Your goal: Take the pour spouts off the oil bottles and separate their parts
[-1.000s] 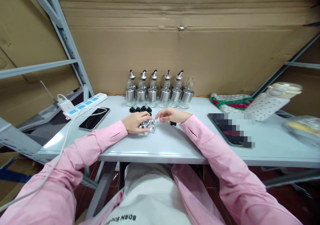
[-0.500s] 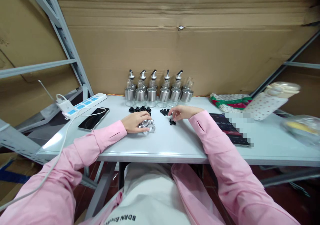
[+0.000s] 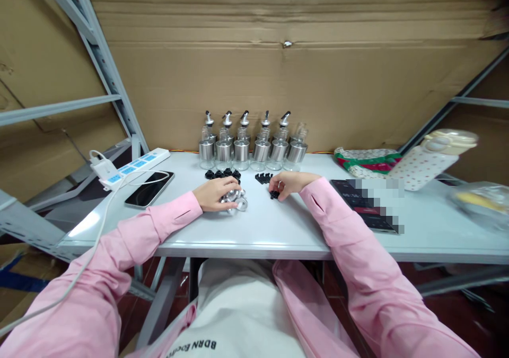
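On the left of the table's middle, my left hand [image 3: 217,193] lies with its fingers spread over a small pile of silver ring-shaped caps [image 3: 240,203], touching them. My right hand [image 3: 287,184] is bent down over a little cluster of small black plastic parts [image 3: 274,194]. Its thumb and fingers close around some of these; the fingertips are partly hidden. Just beyond it lies a row of black lever-like pieces [image 3: 262,177]. Several black stoppers [image 3: 223,174] line up behind my left hand.
Behind stand two rows of glass bottles with steel sleeves [image 3: 242,150]; several in back carry pourer spouts [image 3: 245,117]. A phone [image 3: 149,190] and power strip [image 3: 137,166] are at left. At right are a dark-screened device [image 3: 358,201], a patterned cloth [image 3: 368,163] and a tilted dotted bottle [image 3: 423,167].
My right hand has shifted from the row of lever-like pieces down toward me, onto the cluster of small black parts. My left hand has stayed on the caps.
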### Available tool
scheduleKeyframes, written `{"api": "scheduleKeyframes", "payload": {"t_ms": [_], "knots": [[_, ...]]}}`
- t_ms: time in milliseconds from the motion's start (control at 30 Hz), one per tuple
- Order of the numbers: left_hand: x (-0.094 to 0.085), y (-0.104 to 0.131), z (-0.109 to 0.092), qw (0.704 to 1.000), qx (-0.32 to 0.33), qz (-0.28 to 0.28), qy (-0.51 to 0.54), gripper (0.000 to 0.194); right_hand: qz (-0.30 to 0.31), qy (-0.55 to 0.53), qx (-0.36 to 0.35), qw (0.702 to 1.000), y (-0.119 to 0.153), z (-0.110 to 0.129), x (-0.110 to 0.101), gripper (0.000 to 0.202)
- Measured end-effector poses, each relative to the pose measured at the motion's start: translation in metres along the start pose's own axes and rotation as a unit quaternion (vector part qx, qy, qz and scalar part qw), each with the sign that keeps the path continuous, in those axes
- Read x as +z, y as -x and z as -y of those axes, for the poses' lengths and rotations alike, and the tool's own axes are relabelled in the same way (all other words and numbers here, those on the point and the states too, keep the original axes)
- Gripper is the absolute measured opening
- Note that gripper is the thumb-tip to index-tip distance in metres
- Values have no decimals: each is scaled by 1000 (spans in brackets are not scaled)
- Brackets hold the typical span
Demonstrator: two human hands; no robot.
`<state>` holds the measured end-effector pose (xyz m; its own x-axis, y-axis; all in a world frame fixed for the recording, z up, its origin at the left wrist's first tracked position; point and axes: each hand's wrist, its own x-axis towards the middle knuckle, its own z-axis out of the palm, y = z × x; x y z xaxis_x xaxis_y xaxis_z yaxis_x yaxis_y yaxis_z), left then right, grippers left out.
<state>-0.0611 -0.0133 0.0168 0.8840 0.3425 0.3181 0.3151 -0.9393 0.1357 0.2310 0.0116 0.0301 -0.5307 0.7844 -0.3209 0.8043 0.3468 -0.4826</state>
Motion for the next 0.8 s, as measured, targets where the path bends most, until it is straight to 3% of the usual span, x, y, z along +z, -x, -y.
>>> {"api": "scheduleKeyframes", "payload": {"t_ms": [333, 600, 800], "knots": [[1, 0, 0, 1000, -6, 2, -1, 44, -1, -5, 22, 1000, 1, 7, 2, 40], [1, 0, 0, 1000, -4, 2, 1, 45, 9, 16, 3, 1000, 3, 9, 3, 59], [0, 0, 0, 1000, -8, 4, -3, 45, -12, 34, -8, 999, -5, 7, 11, 48]]}}
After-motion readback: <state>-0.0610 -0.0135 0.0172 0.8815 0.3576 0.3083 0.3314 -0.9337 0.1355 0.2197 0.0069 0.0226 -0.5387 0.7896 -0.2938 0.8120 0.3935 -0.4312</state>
